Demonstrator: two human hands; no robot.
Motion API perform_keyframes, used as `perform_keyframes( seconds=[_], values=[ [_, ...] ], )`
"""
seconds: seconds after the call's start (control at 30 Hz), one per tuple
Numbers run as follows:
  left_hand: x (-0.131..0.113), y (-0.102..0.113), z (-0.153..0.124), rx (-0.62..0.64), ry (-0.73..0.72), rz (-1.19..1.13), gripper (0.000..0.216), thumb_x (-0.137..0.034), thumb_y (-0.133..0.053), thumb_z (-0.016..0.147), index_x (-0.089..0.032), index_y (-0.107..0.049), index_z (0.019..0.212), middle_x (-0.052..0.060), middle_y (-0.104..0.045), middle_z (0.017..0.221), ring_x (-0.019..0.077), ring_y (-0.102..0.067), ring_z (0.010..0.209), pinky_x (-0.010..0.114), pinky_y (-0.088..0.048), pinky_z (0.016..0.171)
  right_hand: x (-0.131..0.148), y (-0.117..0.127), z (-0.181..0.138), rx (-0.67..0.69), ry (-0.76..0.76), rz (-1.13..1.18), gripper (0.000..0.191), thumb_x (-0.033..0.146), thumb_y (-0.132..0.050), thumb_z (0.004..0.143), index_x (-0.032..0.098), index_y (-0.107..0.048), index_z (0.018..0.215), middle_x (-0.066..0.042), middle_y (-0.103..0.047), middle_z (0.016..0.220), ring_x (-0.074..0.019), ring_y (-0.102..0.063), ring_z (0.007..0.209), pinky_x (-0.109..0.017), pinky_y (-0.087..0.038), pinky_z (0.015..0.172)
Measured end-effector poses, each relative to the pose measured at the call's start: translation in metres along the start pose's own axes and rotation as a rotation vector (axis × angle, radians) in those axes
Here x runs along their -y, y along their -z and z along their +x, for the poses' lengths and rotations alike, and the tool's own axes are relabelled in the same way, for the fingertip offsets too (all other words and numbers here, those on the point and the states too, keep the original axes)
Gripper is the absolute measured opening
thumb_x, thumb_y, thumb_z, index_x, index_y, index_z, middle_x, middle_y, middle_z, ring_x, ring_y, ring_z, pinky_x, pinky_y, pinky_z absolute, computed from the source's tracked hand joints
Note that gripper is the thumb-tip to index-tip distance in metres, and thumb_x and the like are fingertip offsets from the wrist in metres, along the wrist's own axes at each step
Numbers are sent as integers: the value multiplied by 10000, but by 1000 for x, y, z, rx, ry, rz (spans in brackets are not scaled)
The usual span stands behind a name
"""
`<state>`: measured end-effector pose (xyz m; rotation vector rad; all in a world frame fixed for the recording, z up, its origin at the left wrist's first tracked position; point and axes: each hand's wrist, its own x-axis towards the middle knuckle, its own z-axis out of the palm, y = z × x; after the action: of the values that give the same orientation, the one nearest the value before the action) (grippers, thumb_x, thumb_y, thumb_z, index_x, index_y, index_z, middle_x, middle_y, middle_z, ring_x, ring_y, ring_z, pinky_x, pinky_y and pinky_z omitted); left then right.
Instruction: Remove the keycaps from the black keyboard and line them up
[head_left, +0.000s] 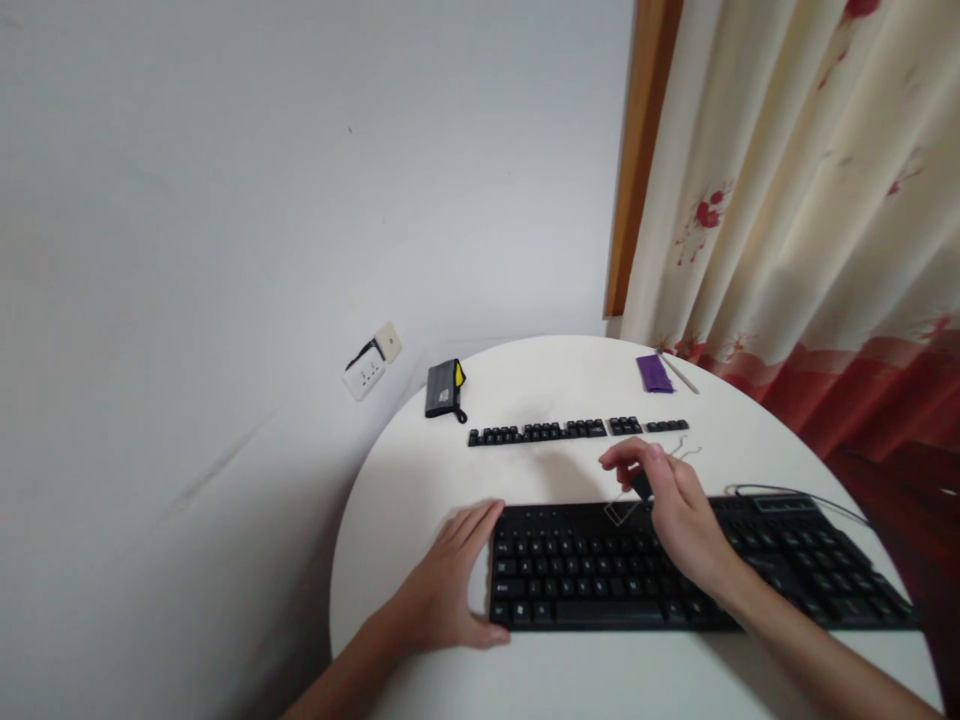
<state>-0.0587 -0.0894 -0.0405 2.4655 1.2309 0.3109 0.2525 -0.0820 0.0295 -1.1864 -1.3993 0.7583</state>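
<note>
Head view, pale wall (225, 200), round white table (412, 470), black plastic keyboard (600, 611) near right edge, left hand (448, 585) wide against it, right hand (681, 515) gripping black-handled wire tool (641, 486).

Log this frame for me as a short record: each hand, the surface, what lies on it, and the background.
Left hand: spread at the left end of a black keyboard, fingers by the far corner, thumb by the near one
Right hand: holding a wire tool above the keyboard
Surface: white table
Beyond keyboard: row of black keycaps
Far left: dark pouch
Far right: flat purple item, pale stick
Background: wall socket, patterned curtain
</note>
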Motion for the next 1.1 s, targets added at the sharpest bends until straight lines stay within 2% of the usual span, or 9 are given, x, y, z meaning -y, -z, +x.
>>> perform_keyframes(
  seconds=[0.13,0.23,0.37,0.53,0.77,1.1],
  values=[
    [2,2,10,8,-2,23,1354,-441,-892,481,-194,-111,1560,167,-256,1586,386,-262,1435,551,-180,1207,-1,1,-6,-60,-20,40,555,538,-253,1020,214,-690,908,-44,-612,806,-194,-541,816,-310,-411,750],
    [2,4,18,9,-10,32,1343,-455,-886,488,-182,-120,1558,172,-263,1582,383,-265,1434,533,-201,1203,-2,2,-8,-103,-66,96,602,575,-217,1010,208,-671,862,-39,-566,733,-181,-517,732,-285,-395,625],
    [-1,4,25,6,-15,43,1356,-468,-888,489,-179,-109,1561,178,-271,1575,389,-274,1428,536,-211,1195,0,0,-9,-56,-112,145,571,575,-252,1007,201,-630,798,-12,-503,637,-144,-466,599,-248,-339,505],
    [-4,6,28,23,-26,30,1360,-495,-888,490,-186,-115,1565,182,-274,1570,409,-273,1422,552,-218,1184,-1,-8,-7,8,-101,126,467,506,-326,1020,193,-596,801,39,-425,527,-110,-399,492,-241,-326,489],
    [-1,3,24,28,-37,22,1375,-493,-894,492,-208,-88,1569,170,-253,1579,410,-261,1424,552,-211,1189,-12,-19,-7,130,-102,148,303,395,-494,981,190,-565,768,28,-529,588,-107,-448,533,-237,-351,515],
    [3,1,22,1,-45,15,1344,-410,-889,533,-241,-51,1570,160,-243,1589,401,-264,1433,559,-227,1187,-19,-27,-13,260,-123,150,309,407,-467,987,173,-612,847,-5,-631,655,-104,-503,499,-230,-374,488]
  ],
)
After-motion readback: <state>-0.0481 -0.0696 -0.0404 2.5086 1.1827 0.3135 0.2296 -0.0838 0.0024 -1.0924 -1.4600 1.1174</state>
